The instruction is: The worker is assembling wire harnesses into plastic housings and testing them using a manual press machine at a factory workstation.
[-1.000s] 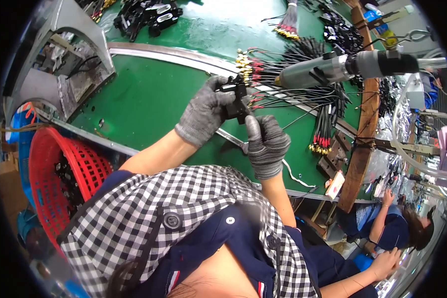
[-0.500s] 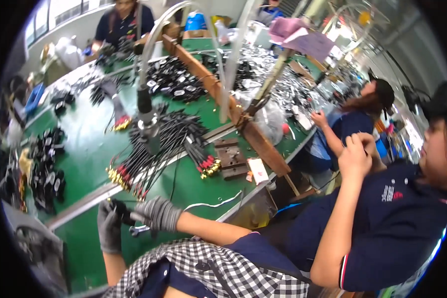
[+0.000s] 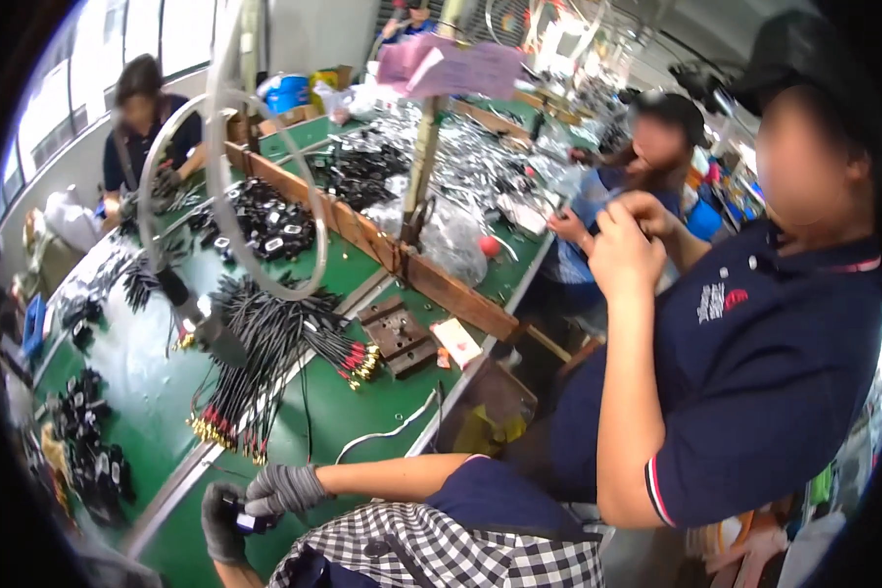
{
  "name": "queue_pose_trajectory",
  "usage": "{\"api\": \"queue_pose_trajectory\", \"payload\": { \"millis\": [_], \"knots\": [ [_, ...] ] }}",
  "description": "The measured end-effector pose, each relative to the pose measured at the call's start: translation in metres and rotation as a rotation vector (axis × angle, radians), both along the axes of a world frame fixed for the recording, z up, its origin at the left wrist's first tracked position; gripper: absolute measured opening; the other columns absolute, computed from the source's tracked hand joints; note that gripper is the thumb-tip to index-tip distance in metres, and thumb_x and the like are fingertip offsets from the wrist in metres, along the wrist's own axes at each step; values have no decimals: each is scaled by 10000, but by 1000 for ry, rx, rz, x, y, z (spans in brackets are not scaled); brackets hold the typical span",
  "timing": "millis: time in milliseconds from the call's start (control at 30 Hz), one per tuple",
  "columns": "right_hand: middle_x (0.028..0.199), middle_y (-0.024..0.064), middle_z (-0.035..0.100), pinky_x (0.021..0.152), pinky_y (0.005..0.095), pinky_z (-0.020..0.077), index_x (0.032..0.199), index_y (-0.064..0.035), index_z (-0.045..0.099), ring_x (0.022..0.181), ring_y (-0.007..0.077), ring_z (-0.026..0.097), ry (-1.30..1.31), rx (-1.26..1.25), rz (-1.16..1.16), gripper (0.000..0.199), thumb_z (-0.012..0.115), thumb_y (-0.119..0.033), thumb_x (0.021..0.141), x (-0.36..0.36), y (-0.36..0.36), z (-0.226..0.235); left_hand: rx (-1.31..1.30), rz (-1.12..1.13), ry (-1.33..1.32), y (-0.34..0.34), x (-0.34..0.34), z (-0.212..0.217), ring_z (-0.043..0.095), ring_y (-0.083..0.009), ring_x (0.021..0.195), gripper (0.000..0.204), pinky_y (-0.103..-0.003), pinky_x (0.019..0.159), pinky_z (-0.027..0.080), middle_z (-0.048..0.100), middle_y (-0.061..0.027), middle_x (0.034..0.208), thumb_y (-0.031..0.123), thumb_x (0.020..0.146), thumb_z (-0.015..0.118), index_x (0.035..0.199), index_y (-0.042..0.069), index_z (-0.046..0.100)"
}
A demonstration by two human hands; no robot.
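Grey knit gloves cover both of my hands at the lower left. My left hand (image 3: 223, 527) is closed round a small black plastic piece (image 3: 252, 522) with a pale patch on its face. From the right, my right hand (image 3: 282, 490) reaches across with its fingers pressed on the same piece. Just beyond my hands, a spread bundle of black cables (image 3: 274, 328) lies on the green table (image 3: 166, 402), its red and gold plug ends (image 3: 215, 429) pointing toward me. A white cord (image 3: 387, 431) curves beside my right wrist.
A tool on a clear hose (image 3: 201, 318) hangs above the cables. Beyond stand a brown metal block (image 3: 399, 335), a small white box (image 3: 457, 343) and a wooden divider (image 3: 362, 230). Black parts (image 3: 88, 431) lie left. A co-worker (image 3: 754, 363) stands close on the right; others sit farther off.
The view has swung up and right, so the table sits farther left and lower. Both hands stay together on the black piece, which now shows its pale patch. A wrench seen earlier is out of sight.
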State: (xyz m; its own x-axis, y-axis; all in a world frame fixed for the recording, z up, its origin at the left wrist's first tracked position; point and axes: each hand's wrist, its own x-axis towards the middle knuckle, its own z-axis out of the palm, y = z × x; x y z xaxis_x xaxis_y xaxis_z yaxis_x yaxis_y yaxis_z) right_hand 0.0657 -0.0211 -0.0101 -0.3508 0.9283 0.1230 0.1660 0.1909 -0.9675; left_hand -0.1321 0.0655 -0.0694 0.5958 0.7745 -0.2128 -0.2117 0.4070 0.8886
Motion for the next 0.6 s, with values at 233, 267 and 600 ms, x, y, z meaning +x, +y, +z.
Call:
{"api": "queue_pose_trajectory", "payload": {
  "millis": [233, 267, 600],
  "knots": [
    [638, 158, 577, 562, 394, 457, 745, -33, 585, 595, 311, 578, -394, 254, -169, 367, 493, -364, 871, 3, 7, -30, -8, -83, 181, -3, 7, 24, 528, -134, 632, 377, -239, 584, 415, 559, -24, 714, 453, 889, 493, 866, 84, 567],
    [640, 162, 579, 565, 394, 454, 742, -37, 598, 581, 305, 575, -477, 348, -198, 359, 496, -358, 865, 2, 3, -26, 55, -173, 264, 1, 1, 22, 536, -139, 669, 373, -245, 622, 426, 564, -27, 734, 448, 891, 495, 869, 84, 572],
    [636, 145, 571, 585, 353, 475, 762, -9, 579, 570, 213, 583, 305, -217, -7, 436, 478, -410, 903, -4, 12, -8, 229, 92, 123, -5, 9, 37, 516, -118, 730, 335, -252, 657, 416, 551, -27, 821, 376, 919, 482, 905, 56, 582]
  ]
}}
